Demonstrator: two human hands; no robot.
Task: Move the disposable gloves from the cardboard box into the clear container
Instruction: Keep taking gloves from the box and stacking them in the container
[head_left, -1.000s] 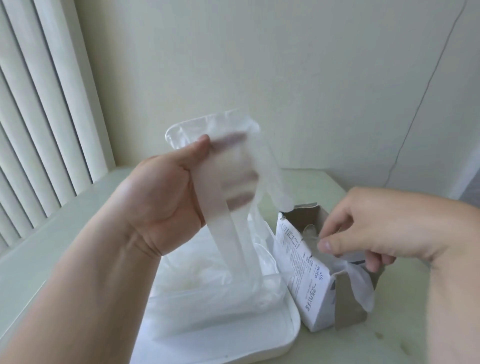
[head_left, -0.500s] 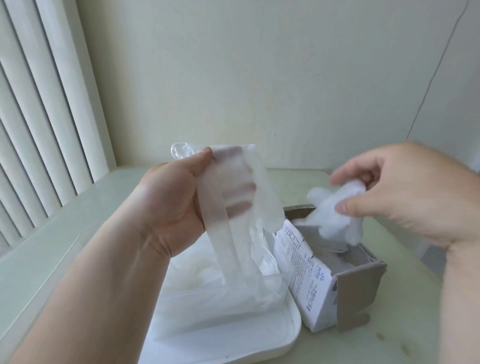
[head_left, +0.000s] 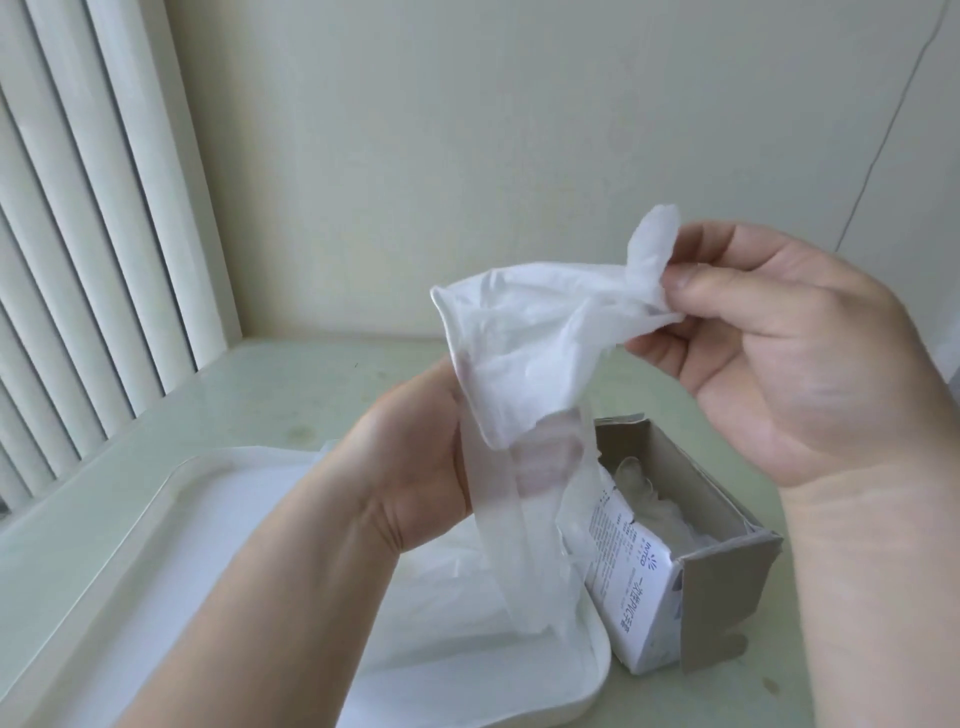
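Observation:
My right hand (head_left: 769, 353) pinches a crumpled translucent glove (head_left: 540, 332) by its fingers, raised above the open cardboard box (head_left: 722, 571). The glove's cuff drapes over my left hand (head_left: 415, 467), which grips a bunch of flattened gloves (head_left: 524, 545) hanging down into the clear container (head_left: 597, 654). More gloves lie in the container (head_left: 447, 582) and a few remain in the box (head_left: 649, 504). My left fingers are hidden behind the gloves.
The container and box stand side by side on a pale green tabletop (head_left: 249, 395). Vertical blinds (head_left: 93, 234) run along the left, and a plain wall (head_left: 467, 130) stands behind. The box's torn flap (head_left: 722, 608) faces me.
My right hand pulled a glove out of the box and lifted it up and left, so it now overlaps the bunch in my left hand. My left hand sank a little.

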